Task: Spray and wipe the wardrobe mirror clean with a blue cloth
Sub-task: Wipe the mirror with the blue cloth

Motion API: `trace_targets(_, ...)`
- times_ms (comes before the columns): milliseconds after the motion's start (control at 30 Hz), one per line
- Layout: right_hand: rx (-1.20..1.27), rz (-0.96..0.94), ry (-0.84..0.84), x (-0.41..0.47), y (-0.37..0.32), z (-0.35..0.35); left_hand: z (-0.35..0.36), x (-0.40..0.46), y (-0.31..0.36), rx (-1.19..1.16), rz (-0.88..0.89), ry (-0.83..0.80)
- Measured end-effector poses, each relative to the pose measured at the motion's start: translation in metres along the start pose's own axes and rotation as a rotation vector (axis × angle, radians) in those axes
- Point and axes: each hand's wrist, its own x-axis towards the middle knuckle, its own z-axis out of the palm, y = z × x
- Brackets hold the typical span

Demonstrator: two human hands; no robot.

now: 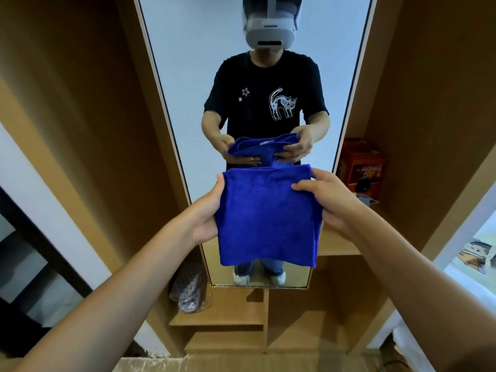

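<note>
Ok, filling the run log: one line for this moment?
stage: cloth prep | left hand: holds blue cloth | right hand: holds cloth | mirror: untouched | spray: not visible

Folded blue cloth hanging flat, held up before the tall narrow wardrobe mirror, upright

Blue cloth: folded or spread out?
Folded. The blue cloth hangs as a doubled panel, with layered edges showing in the mirror, held by the left hand and right hand.

Plain royal-blue cloth; tan wood-tone wardrobe; orange-red printed box; reflected black T-shirt bearing white cat and stars.
</note>
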Motion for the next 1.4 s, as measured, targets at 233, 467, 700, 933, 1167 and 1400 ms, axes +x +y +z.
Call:
trace_targets(233, 0.017, 0.083, -0.077, 0.003, -0.017, -0.006, 0.0, -0.003, 0.008, 0.045, 0.073, -0.07)
trace_targets(467, -0.13, 0.099, -0.228, -0.007, -0.017, -0.011, 0.005, -0.004, 0.026, 0.201, 0.124, -0.07)
trace_targets(700, -0.275, -0.181, -0.106, -0.001, -0.047, -0.004, 0.014, -0.009, 0.056, 0.189, 0.337, 0.062)
trace_targets(933, -0.365, -0.45, 0.067, 0.0, -0.108, 0.006, 0.031, -0.022, 0.114, 0.211, 0.629, 0.088)
trace_targets(1167, -0.4, -0.723, 0.27, -0.001, -0.171, 0.025, 0.053, -0.035, 0.18, 0.157, 0.785, 0.106)
trace_targets(1400, -0.44, -0.934, 0.433, 0.015, -0.238, 0.027, 0.08, -0.038, 0.24, 0.155, 0.988, 0.209)
